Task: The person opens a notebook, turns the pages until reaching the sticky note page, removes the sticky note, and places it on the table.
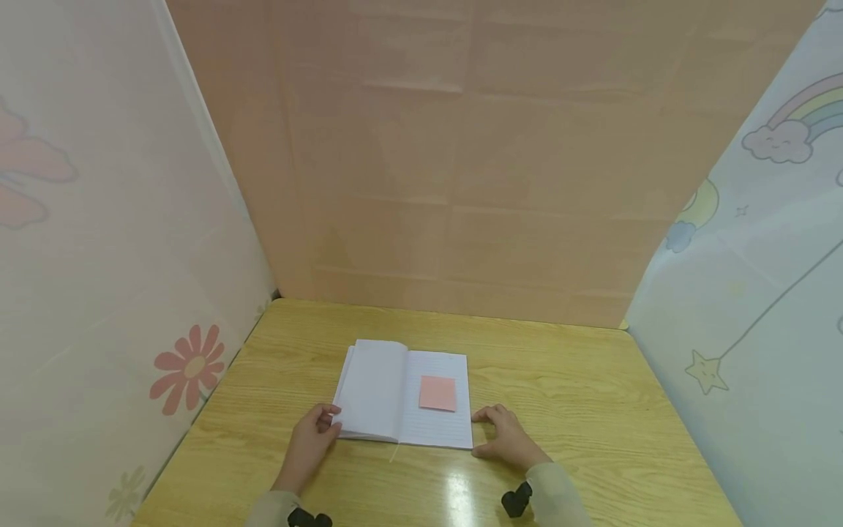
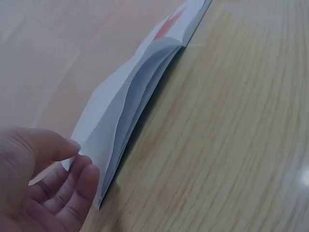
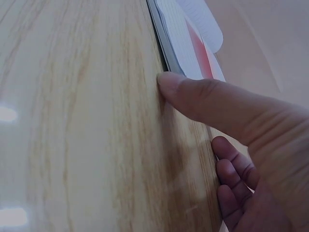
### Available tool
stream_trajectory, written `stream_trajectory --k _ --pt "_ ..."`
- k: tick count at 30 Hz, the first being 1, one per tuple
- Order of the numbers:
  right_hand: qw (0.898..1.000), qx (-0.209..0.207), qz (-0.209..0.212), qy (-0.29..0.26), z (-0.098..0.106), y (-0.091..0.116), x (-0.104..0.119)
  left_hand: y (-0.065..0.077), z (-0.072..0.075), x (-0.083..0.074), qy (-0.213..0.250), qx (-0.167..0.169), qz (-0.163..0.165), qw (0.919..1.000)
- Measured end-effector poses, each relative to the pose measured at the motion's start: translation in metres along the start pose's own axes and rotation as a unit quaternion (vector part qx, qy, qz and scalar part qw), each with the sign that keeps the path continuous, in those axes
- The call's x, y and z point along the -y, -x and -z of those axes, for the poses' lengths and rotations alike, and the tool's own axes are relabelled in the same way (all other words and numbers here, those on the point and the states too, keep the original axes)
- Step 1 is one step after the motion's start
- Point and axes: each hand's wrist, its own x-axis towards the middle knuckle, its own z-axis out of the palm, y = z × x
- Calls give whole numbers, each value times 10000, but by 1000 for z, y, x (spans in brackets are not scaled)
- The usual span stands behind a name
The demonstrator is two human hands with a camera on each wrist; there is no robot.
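Note:
A notebook (image 1: 436, 432) lies spread on the wooden table, with a blank left page (image 1: 373, 388) and a lined right page. A pink square sticky note (image 1: 437, 394) is on the right page, slightly askew. My left hand (image 1: 311, 443) touches the notebook's lower left edge with thumb and fingers. Seen from the left wrist, the left pages (image 2: 108, 130) bulge up near the spine. At the lower right edge, my right hand (image 1: 510, 439) has its thumb (image 3: 178, 89) against the corner. Its other fingers bend loosely beside the edge.
A thin ribbon (image 1: 394, 454) sticks out below the spine onto the table (image 1: 560, 366). Brown paper (image 1: 454, 161) forms the back wall. Patterned white sheets (image 1: 757, 307) stand along both sides. Each wrist carries a small black device (image 1: 516, 500).

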Motion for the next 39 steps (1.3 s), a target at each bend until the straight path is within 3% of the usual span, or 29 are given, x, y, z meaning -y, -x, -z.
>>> stream_trajectory --k 8,21,32,39 --pt "10000 -37 44 3 0 0 -2 0 3 5 -325 148 132 9993" --pt "9999 48 -14 -140 1 0 -3 0 1 5 -675 246 -2 9974" --pt "9999 7 18 -112 1 1 -2 0 2 5 -641 207 -142 9976" --pt "10000 3 -46 -86 1 1 0 -3 1 8 -654 276 -31 9975"
